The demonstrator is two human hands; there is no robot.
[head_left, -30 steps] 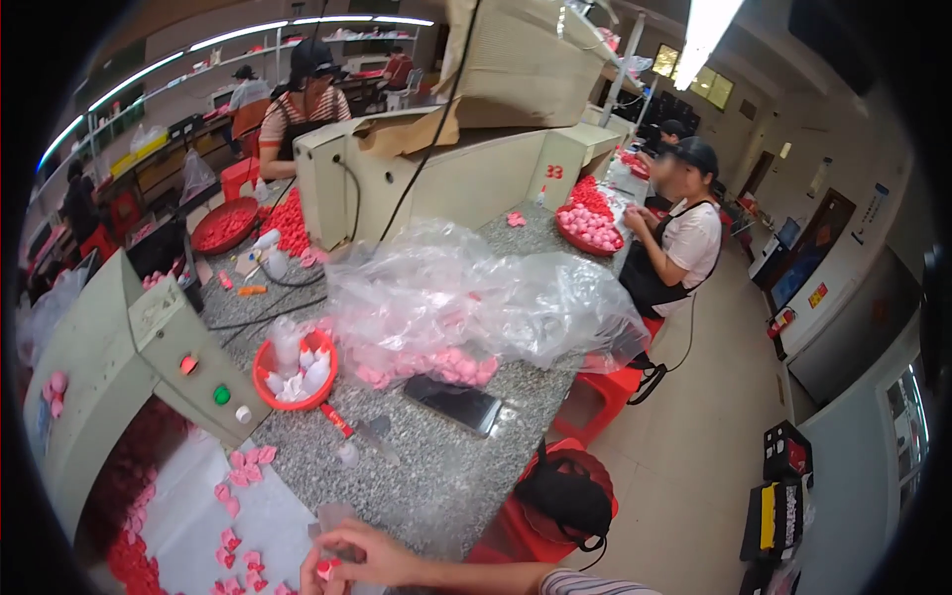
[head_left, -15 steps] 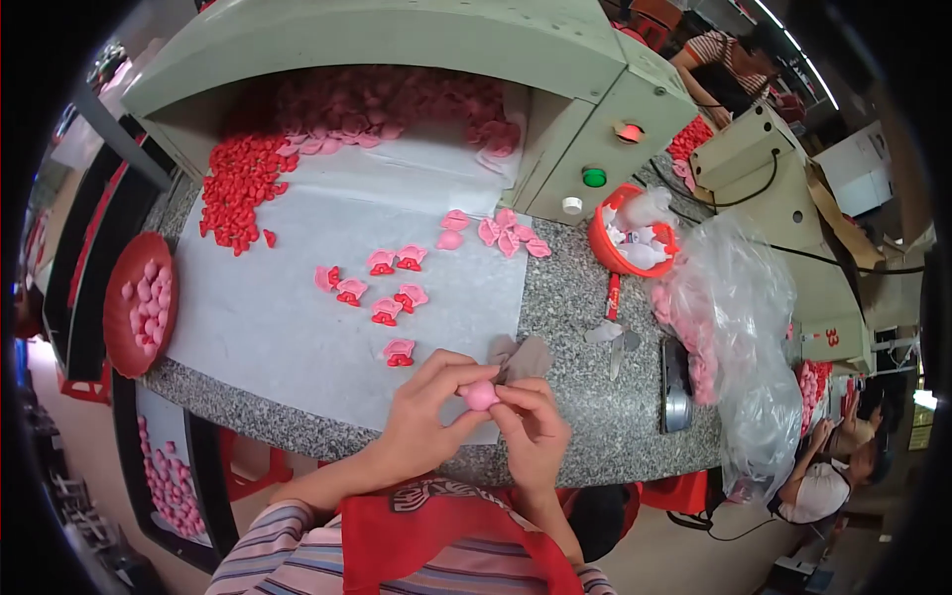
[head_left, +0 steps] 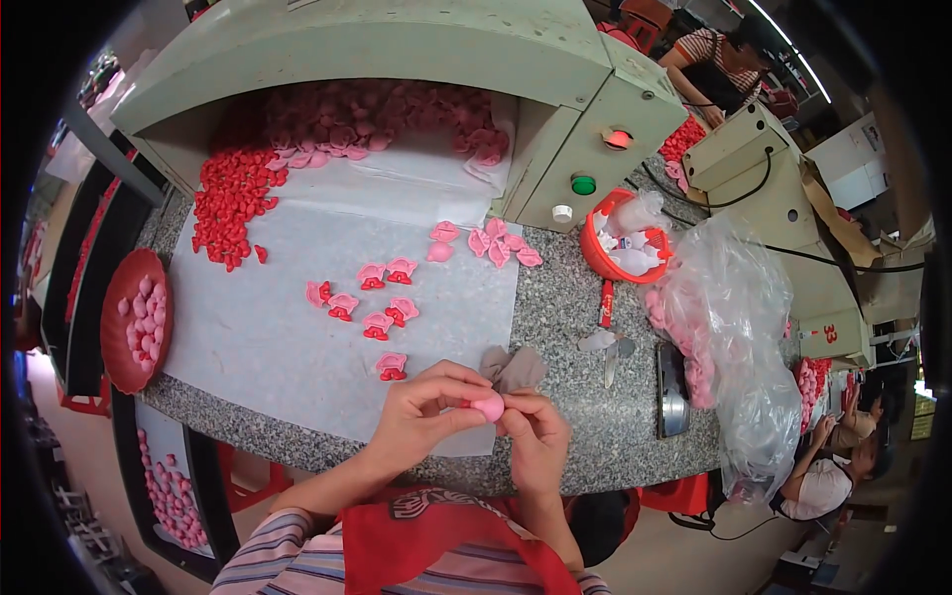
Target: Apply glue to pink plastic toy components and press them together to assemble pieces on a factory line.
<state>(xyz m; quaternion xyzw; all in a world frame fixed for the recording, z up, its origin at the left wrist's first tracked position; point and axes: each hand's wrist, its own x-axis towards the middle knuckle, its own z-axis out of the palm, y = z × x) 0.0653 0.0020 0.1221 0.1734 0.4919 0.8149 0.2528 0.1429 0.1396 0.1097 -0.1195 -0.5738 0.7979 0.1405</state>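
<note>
Near the front edge of the white paper (head_left: 297,327), both hands hold one small rounded pink piece (head_left: 490,406). My left hand (head_left: 421,412) pinches its left side, where a bit of red shows by the fingertips. The fingers of my right hand (head_left: 535,431) are closed on its right side. Just beyond the hands lies a crumpled grey-brown cloth (head_left: 516,368). Several joined pink-and-red pieces (head_left: 378,325) rest on the paper, one of them (head_left: 392,366) close to my left hand. Farther back are several loose pink pieces (head_left: 498,243).
A pale green machine (head_left: 377,50) arches over heaped pink pieces (head_left: 347,124) and a red pile (head_left: 233,203). A red bowl (head_left: 111,342) stands left. To the right are an orange basket (head_left: 595,253) of white bottles, a metal blade (head_left: 612,367), a phone (head_left: 673,397) and a plastic bag (head_left: 744,347).
The pink piece has been turned between my fingers and sits slightly lower and to the right, and red now shows on its left side. The whole view has shifted slightly.
</note>
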